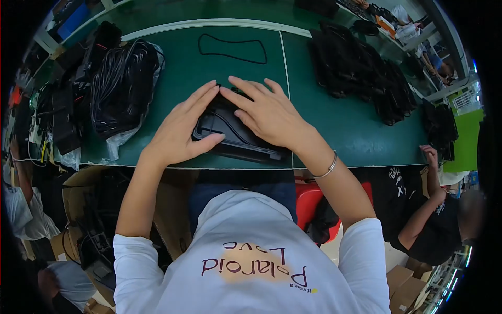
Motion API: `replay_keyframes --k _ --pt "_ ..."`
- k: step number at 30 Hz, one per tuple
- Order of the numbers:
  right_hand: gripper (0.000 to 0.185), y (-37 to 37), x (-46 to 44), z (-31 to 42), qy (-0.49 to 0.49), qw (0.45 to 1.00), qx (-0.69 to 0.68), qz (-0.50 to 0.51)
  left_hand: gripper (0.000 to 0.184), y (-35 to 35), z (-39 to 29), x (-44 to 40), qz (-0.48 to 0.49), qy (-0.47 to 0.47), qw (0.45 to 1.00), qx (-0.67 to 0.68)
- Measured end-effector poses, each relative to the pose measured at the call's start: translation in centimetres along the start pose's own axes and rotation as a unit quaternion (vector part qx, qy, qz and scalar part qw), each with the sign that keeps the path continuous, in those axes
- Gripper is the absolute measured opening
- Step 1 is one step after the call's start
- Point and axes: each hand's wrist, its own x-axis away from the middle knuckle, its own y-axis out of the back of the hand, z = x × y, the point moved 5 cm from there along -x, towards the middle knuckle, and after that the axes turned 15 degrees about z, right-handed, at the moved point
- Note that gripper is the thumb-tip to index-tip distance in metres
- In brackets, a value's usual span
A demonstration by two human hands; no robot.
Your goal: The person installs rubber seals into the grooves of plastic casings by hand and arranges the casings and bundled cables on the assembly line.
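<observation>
A black plastic housing (235, 131) lies at the near edge of the green table, with a thin black strip curving along its inside. My left hand (180, 128) grips it from the left, thumb over the near-left side and fingertips at the far end. From the right, my right hand (272, 112) holds the same housing, its fingers reaching over the far part and its thumb bent inward. The fingertips of both hands almost meet at the far end, covering what they press on. Beyond them lies a black rubber ring (232, 49), flat in a long loop.
Bundled black cables (125, 78) in clear plastic lie on the left of the green table (183, 68). A pile of black parts (361, 68) is at the right. A co-worker's hand (430, 156) rests at the right edge. A red stool (311, 204) stands below the table.
</observation>
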Motion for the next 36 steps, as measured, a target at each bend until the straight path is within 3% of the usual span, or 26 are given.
replay_keyframes --k 7,19,22,23,26,29,31,33,36 --pt "0.041 1.0 3.3 -0.9 -0.055 0.998 0.020 0.004 0.081 0.6 -0.7 -0.1 0.002 0.022 0.995 -0.101" --pt "0.042 1.1 10.0 -2.1 -0.146 0.988 0.048 -0.024 0.081 0.8 -0.9 0.0 0.003 0.033 0.994 -0.109" --pt "0.044 0.5 11.0 -2.3 -0.186 0.982 0.008 -0.006 0.083 0.8 -0.8 -0.1 0.011 0.041 0.994 -0.100" --pt "0.044 0.3 11.3 -2.6 -0.189 0.979 -0.062 -0.032 0.083 0.9 -0.5 0.0 0.011 0.039 0.994 -0.102" --pt "0.044 0.0 12.3 -3.9 -0.213 0.955 -0.188 -0.089 0.095 1.0 0.2 -0.1 0.053 0.018 0.998 -0.030" --pt "0.041 -0.4 13.0 -4.4 -0.235 0.922 -0.276 -0.135 0.121 0.9 0.2 -0.6 0.101 -0.017 0.990 0.093" --pt "0.038 -1.1 13.1 -5.1 -0.224 0.908 -0.313 -0.167 0.117 0.7 0.7 -1.2 0.099 -0.036 0.991 0.081" --pt "0.037 -1.7 13.7 -5.3 -0.220 0.899 -0.326 -0.191 0.098 0.5 0.2 -1.4 0.061 -0.042 0.994 0.079" --pt "0.033 -1.8 15.1 -4.8 -0.221 0.894 -0.323 -0.219 0.087 0.3 0.7 -0.7 -0.034 -0.018 0.983 0.178"
